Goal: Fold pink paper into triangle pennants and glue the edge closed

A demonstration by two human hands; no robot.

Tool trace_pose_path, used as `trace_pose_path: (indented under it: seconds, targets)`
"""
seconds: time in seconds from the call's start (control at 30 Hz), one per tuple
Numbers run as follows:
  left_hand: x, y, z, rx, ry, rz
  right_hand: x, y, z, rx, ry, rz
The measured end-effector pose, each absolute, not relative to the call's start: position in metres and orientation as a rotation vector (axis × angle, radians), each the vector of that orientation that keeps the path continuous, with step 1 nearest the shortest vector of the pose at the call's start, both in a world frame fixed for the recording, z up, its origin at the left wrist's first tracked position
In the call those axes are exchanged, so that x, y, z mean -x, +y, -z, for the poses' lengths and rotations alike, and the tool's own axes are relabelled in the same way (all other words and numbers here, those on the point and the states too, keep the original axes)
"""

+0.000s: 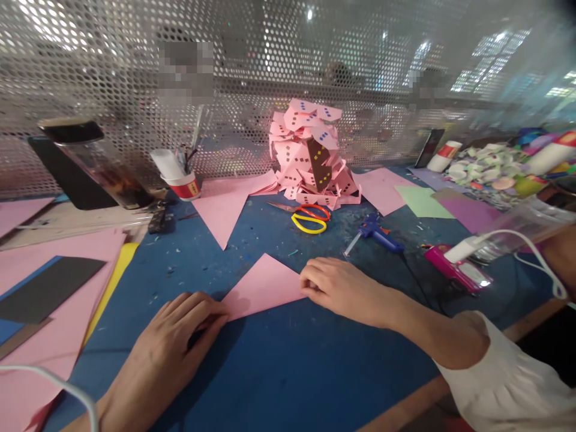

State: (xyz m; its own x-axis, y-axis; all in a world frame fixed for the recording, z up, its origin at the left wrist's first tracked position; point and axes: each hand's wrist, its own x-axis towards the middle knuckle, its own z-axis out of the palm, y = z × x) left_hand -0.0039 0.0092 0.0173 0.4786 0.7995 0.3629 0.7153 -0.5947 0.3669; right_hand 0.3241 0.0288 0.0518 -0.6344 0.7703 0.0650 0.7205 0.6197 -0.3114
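A pink sheet of paper (265, 288), triangular in outline, lies on the blue table between my two hands. My left hand (180, 330) pinches its left corner between thumb and fingers. At the right corner, my right hand (335, 288) has its fingers closed on the paper edge. Beyond the sheet are scissors (310, 219) with one red and one yellow handle loop. A blue glue gun (375, 233) lies just past my right hand. Farther back stands a heap of folded pink paper pieces (306, 156) with dark square marks.
At left are stacked pink sheets (58, 360), a dark card (54, 285) and a lidded jar (108, 168). A paper cup (185, 187) holds tools. A magenta device (459, 270) with a white cable sits right, near a pile of paper pieces (486, 168). A perforated metal screen (243, 78) stands behind.
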Motion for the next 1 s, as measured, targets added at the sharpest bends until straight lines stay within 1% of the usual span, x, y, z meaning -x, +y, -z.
trace_pose_path:
  seconds: [0.43, 0.7, 1.0]
  targets:
    - [0.012, 0.015, -0.014, -2.698, 1.401, -0.674, -0.326, 0.028, -0.051, 1.255, -2.665, -0.398]
    - [0.024, 0.017, -0.003, -2.739, 1.406, -0.667, -0.328, 0.027, -0.055, 1.276, -2.679, -0.421]
    - [0.020, 0.011, -0.009, -2.698, 1.300, -0.664, -0.336, 0.026, -0.057, 1.264, -2.697, -0.477]
